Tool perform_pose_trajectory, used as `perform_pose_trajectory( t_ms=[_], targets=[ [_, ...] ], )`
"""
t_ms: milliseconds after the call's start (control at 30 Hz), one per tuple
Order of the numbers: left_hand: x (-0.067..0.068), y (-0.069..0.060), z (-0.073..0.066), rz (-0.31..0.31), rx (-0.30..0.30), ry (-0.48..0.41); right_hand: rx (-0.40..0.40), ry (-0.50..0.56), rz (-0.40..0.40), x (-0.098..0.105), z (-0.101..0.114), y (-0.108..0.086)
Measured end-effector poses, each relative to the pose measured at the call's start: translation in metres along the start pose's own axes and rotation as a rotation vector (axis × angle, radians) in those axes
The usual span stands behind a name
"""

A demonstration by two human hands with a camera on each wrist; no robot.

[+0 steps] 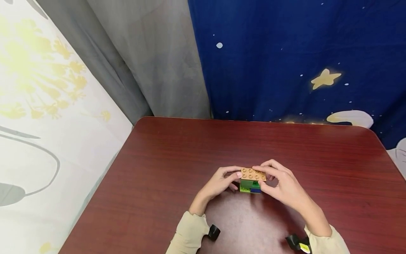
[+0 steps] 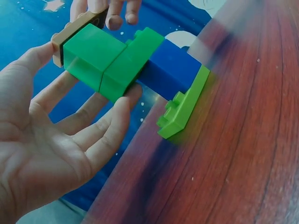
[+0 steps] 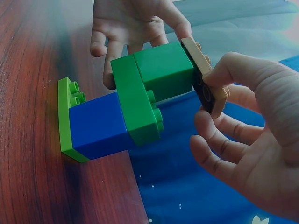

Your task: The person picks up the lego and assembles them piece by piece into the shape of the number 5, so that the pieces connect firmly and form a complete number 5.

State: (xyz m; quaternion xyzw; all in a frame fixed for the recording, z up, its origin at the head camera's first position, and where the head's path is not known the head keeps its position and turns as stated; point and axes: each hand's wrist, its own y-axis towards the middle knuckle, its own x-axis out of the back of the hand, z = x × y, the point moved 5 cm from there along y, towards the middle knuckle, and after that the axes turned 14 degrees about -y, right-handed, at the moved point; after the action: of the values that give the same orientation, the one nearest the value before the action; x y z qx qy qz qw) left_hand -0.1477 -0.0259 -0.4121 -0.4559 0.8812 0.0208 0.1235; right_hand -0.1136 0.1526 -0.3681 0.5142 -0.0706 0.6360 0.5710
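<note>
A small stack of toy building bricks stands on the table. At its bottom is a lime green plate (image 2: 184, 109), with a blue brick (image 3: 98, 126) on one half. Above that sit a green brick (image 3: 133, 100) and another green brick (image 3: 166, 67), stepped sideways. A tan studded plate (image 1: 253, 174) tops the stack, overhanging to the right. My left hand (image 1: 219, 181) holds the stack's left side, thumb against the tan plate's end and fingers around the green bricks. Pinched between thumb and fingers of my right hand (image 1: 282, 181) is the plate's overhanging end.
The dark red wooden table (image 1: 177, 151) extends around the stack, its far edge meeting a blue curtain (image 1: 269, 70) with stars. A grey curtain (image 1: 152, 63) and a white patterned cloth (image 1: 57, 148) hang to the left. Black straps are on both wrists.
</note>
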Motion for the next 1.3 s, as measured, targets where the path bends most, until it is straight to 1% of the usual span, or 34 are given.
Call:
perform_pose_trajectory(
  t_ms=[233, 267, 467, 500, 900, 1033, 1233, 1300],
  targets=[
    [0.008, 0.008, 0.019, -0.035, 0.004, -0.015, 0.01, 0.003, 0.007, 0.0, -0.001, 0.001],
    [0.007, 0.007, 0.017, -0.037, 0.009, -0.015, 0.01, 0.0, 0.009, 0.0, -0.001, 0.0],
    [0.007, 0.007, 0.016, -0.056, 0.029, -0.001, 0.01, -0.003, 0.011, -0.001, -0.002, -0.001],
    [0.009, 0.008, 0.019, -0.058, 0.029, 0.001, 0.009, -0.003, 0.012, -0.001, -0.002, -0.001],
    [0.009, 0.008, 0.019, -0.044, 0.033, -0.017, 0.006, -0.004, 0.01, -0.002, -0.002, -0.001],
    [0.007, 0.007, 0.016, -0.035, 0.035, -0.026, 0.002, 0.002, 0.008, -0.001, -0.002, -0.001],
    [-0.002, 0.0, -0.005, -0.014, 0.004, 0.001, -0.004, 0.009, -0.004, -0.001, -0.001, 0.0],
    [-0.004, -0.001, -0.009, -0.009, -0.007, 0.006, -0.001, 0.002, -0.003, -0.001, 0.0, 0.0]
  ],
)
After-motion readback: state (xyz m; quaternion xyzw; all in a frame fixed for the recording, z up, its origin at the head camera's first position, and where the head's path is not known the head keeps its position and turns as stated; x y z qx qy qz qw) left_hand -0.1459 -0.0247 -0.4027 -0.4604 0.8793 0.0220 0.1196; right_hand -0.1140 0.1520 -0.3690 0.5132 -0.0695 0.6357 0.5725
